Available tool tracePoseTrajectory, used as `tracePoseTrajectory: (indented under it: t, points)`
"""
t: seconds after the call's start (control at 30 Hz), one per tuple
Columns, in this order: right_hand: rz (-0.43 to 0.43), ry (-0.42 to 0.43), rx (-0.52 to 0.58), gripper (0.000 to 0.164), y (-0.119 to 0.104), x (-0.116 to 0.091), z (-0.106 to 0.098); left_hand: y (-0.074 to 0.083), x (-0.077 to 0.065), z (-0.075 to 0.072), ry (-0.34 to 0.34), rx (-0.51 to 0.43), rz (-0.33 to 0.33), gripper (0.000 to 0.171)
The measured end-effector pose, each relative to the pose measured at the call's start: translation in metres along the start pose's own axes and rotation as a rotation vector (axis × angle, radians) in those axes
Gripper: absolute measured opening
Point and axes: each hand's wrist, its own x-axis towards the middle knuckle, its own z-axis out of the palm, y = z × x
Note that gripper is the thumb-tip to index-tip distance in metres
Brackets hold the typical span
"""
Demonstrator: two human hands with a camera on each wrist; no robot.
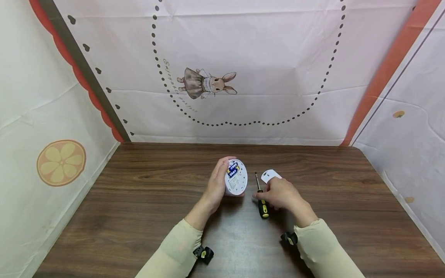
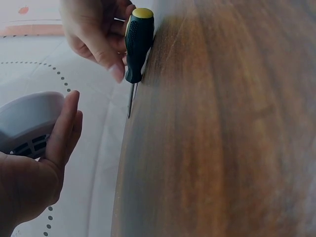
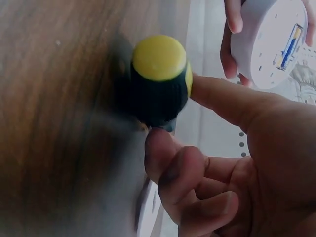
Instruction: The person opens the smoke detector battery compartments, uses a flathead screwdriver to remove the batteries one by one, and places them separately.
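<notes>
My left hand (image 1: 216,185) holds a round white battery-powered device (image 1: 240,183) on its side, fingers and palm about its rim. Two blue batteries (image 1: 232,170) show in its back, and dark vent slots are visible in the left wrist view. A black-and-yellow screwdriver (image 1: 263,208) lies on the table, shaft pointing away. Over its handle reaches my right hand (image 1: 283,194), thumb across it and fingers loosely bent. In the left wrist view a small gap separates thumb and handle. A white cover (image 1: 270,175) lies partly hidden beyond the right fingers; contact with it is unclear.
The dark wood table (image 1: 156,193) meets a white printed cloth (image 1: 260,108) at its back edge, with cloth walls at both sides. Each wrist wears a black strapped camera, such as the left camera (image 1: 203,254).
</notes>
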Motion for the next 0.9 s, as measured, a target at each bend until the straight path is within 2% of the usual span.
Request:
tracePoseTrajectory:
  t: [0.43,0.57,0.73,0.9]
  points:
    - [-0.001,0.003,-0.06,0.028,-0.001,0.002,0.006,-0.003,0.0,-0.001,0.005,-0.021,-0.008,0.048]
    - [-0.018,0.023,-0.038,0.025,-0.001,0.0,-0.001,-0.003,0.0,-0.002,0.006,-0.04,-0.012,0.048]
    - [-0.073,0.1,-0.029,0.023,-0.002,-0.004,-0.015,-0.004,0.001,-0.003,0.017,-0.098,-0.036,0.047]
    - [-0.119,0.162,0.014,0.019,-0.002,-0.01,-0.028,-0.002,0.002,-0.005,0.02,-0.146,-0.08,0.055]
